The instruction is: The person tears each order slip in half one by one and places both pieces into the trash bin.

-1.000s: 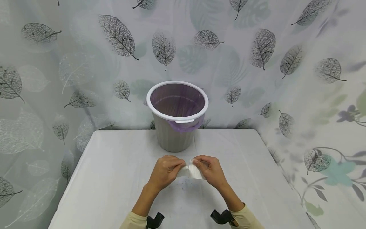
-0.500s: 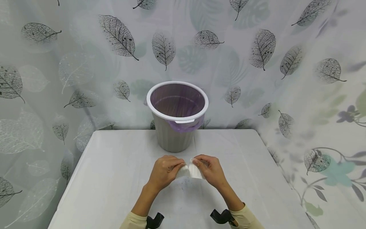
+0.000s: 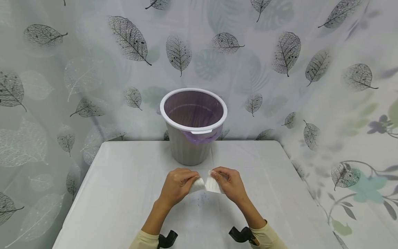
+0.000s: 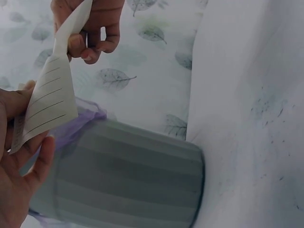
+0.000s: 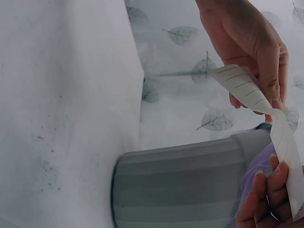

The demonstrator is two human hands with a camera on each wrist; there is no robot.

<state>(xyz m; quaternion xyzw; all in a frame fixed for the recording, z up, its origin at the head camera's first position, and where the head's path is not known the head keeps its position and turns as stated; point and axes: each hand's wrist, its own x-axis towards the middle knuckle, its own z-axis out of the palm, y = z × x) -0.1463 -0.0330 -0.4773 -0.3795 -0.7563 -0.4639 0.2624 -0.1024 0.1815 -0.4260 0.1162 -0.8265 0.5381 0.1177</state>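
Note:
A piece of white lined paper is held between both hands above the table. My left hand pinches its left part and my right hand pinches its right part, thumbs on the near side. A V-shaped gap parts the two portions at the top, and they meet at a narrow spot near the lower edge. In the left wrist view the paper narrows and twists between the hands. The right wrist view shows the same narrow, bent join in the paper. Whether it is fully joined there is hard to see.
A grey ribbed bin with a white rim stands at the table's back, just beyond the hands. A purple bag lines it and hangs over the front. The white-covered table has small dark specks. A leaf-print curtain hangs behind.
Both hands have moved slightly apart, the left one further left and a little up. The gap between the paper's two portions has widened at the top. The bin has stayed in place.

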